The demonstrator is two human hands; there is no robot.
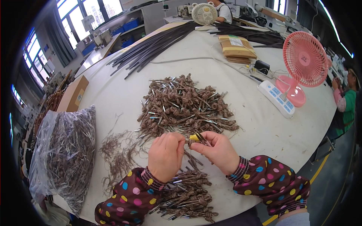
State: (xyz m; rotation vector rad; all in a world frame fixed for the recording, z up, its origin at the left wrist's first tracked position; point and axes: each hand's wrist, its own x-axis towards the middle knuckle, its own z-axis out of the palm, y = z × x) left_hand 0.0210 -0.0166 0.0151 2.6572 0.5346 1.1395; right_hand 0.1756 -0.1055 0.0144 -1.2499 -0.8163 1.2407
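Observation:
My left hand (pixel 166 154) is closed in a pinch at the edge of a small knotted brown cord (pixel 191 143). Facing it, my right hand (pixel 220 150) is closed round dark-bladed thread snips with a yellow part (pixel 195 137), and its thumb presses on the same cord. The fingers partly hide the cord. Just beyond both hands lies a large heap of knotted brown cords with shiny metal tips (pixel 184 105). A smaller pile of such cords (pixel 188 196) rests between my forearms, close to the near edge.
Loose brown thread scraps (pixel 118 158) lie left of my hands, beside a clear plastic bag of cords (pixel 68 162) and a cardboard box (pixel 73 94). Farther off are dark strips (pixel 154 47), a paper packet (pixel 237 47), a power strip (pixel 277 98) and a pink fan (pixel 305 58). Another person (pixel 345 101) is at right.

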